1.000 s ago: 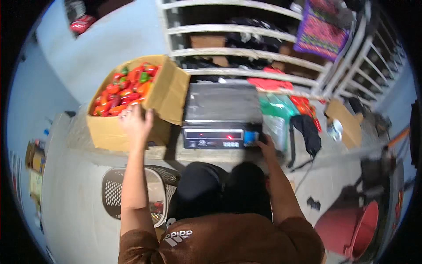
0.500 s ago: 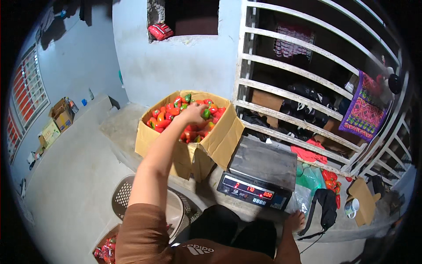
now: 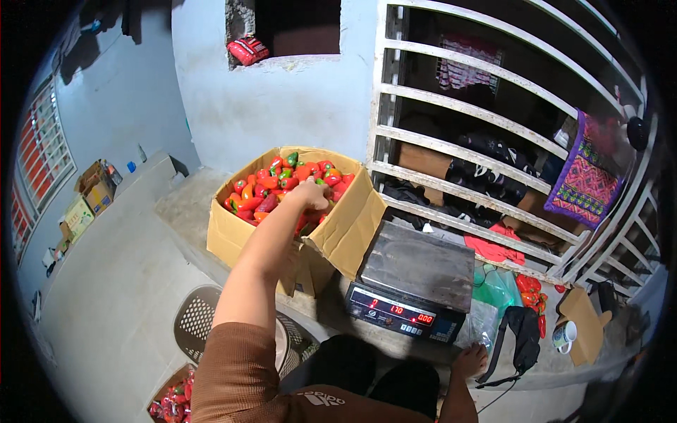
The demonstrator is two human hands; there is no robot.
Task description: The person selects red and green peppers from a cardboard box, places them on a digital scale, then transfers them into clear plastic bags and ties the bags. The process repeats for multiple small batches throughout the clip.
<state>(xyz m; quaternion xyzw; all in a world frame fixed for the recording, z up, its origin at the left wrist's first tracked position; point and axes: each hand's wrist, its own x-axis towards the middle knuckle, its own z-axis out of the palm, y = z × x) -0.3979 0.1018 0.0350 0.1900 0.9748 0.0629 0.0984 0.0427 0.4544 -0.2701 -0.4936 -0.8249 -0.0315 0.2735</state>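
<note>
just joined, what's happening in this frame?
A person's left hand reaches into an open brown cardboard box heaped with red, orange and green peppers, resting on the pile; whether it grips one is unclear. The right hand rests low by the ledge near a grey digital weighing scale with a lit red display. Its platform is bare.

Matt cardboard box [image 3: 240,240], glossy peppers [image 3: 282,180], dull metal scale [image 3: 416,264].
</note>
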